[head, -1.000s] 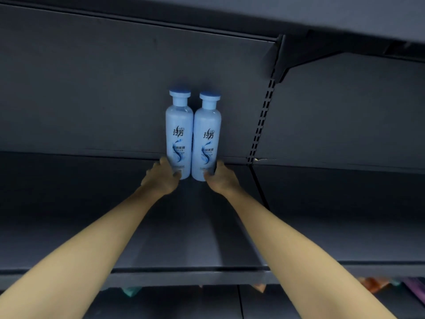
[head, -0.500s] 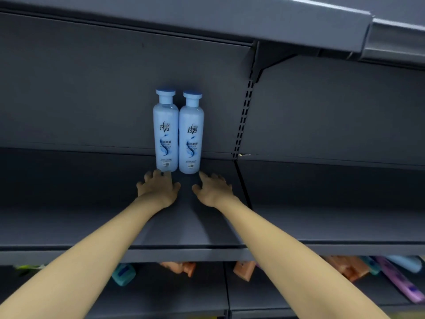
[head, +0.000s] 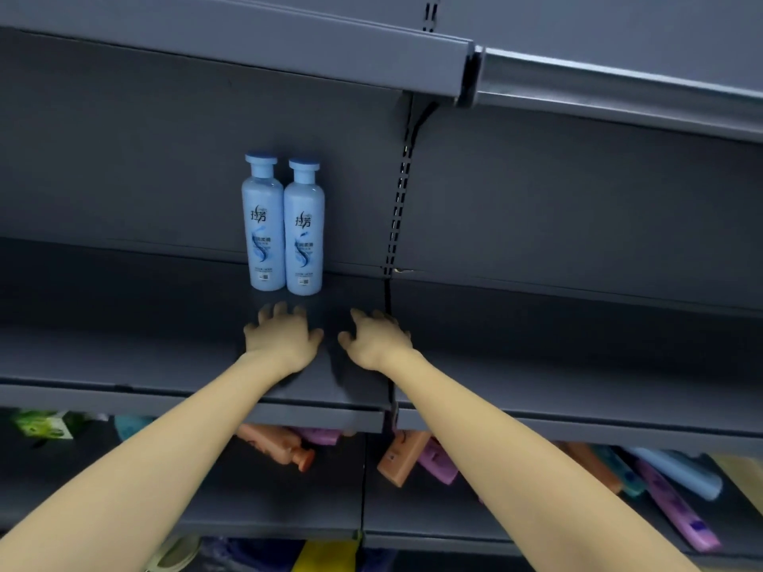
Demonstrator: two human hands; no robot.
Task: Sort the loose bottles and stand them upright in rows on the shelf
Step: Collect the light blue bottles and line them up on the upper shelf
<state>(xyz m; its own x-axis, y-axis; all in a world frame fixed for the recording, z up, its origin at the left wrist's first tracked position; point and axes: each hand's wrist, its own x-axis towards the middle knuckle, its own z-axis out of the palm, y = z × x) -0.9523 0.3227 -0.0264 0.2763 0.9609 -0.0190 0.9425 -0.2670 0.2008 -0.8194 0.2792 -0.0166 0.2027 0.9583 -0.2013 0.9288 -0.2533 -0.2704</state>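
Two light blue bottles stand upright side by side at the back of the grey shelf [head: 124,357]: the left bottle [head: 263,225] and the right bottle [head: 304,231], touching each other. My left hand [head: 283,334] hovers over the shelf just in front of them, fingers spread and holding nothing. My right hand [head: 377,336] is beside it, also spread and empty. Neither hand touches a bottle.
On the lower shelf lie several loose bottles: an orange one [head: 280,445], an orange one [head: 402,458], purple ones [head: 677,507], a light blue one [head: 681,472]. A green package [head: 43,425] sits at lower left. A slotted upright [head: 398,200] divides the shelf bays. Another shelf [head: 247,47] hangs overhead.
Both hands let go of the two blue bottles and drew back toward me along the shelf. The view tilted down, showing the lower shelf with loose bottles.
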